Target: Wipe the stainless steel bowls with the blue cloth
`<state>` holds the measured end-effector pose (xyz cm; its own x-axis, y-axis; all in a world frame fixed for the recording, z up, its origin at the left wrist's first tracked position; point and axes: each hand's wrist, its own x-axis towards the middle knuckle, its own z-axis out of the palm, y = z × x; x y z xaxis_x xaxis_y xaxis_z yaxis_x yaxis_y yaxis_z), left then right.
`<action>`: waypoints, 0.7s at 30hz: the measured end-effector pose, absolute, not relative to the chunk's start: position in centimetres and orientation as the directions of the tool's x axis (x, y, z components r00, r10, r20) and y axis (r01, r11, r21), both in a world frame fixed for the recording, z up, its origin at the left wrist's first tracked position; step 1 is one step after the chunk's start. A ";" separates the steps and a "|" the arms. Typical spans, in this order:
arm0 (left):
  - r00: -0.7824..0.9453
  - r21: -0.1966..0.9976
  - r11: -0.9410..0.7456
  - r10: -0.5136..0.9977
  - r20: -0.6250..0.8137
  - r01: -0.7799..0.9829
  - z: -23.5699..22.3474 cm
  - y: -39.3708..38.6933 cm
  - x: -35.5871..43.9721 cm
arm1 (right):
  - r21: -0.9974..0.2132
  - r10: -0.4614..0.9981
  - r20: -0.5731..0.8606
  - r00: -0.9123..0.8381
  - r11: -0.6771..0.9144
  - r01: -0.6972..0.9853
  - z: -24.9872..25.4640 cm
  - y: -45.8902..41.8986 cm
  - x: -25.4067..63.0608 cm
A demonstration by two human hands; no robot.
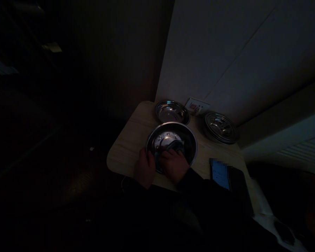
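Note:
A round steel bowl stands near the front of a small light-wood table. My left hand grips its left rim, the thumb toward the inside and the fingers on the outer wall. Inside the bowl, my right hand is closed on a dark bluish cloth, which is bunched against the inner surface. The cloth's lower part is hidden beneath the hand, and dim light blurs its detail.
Behind the bowl, a shallow steel dish sits by the wall. A stack of steel dishes stands at the back right, near a wall socket. On the right of the table lies a lit phone.

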<state>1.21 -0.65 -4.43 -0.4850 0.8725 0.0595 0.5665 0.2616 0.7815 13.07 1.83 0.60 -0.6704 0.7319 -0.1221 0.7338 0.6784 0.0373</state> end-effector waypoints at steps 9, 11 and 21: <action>-0.456 0.770 0.243 0.887 0.069 0.590 -4.8 -0.7 1.6 | 0.122 0.675 -0.197 -0.711 0.737 0.665 1.2 2.4 15.3; -0.440 0.787 0.219 0.895 0.073 0.577 -4.8 -0.7 1.4 | 0.100 0.695 -0.136 -0.706 0.719 0.688 0.7 2.6 13.9; -0.447 0.780 0.231 0.892 0.069 0.581 -4.9 -0.7 1.5 | 0.075 0.664 -0.312 -0.679 0.730 0.680 1.8 3.0 15.1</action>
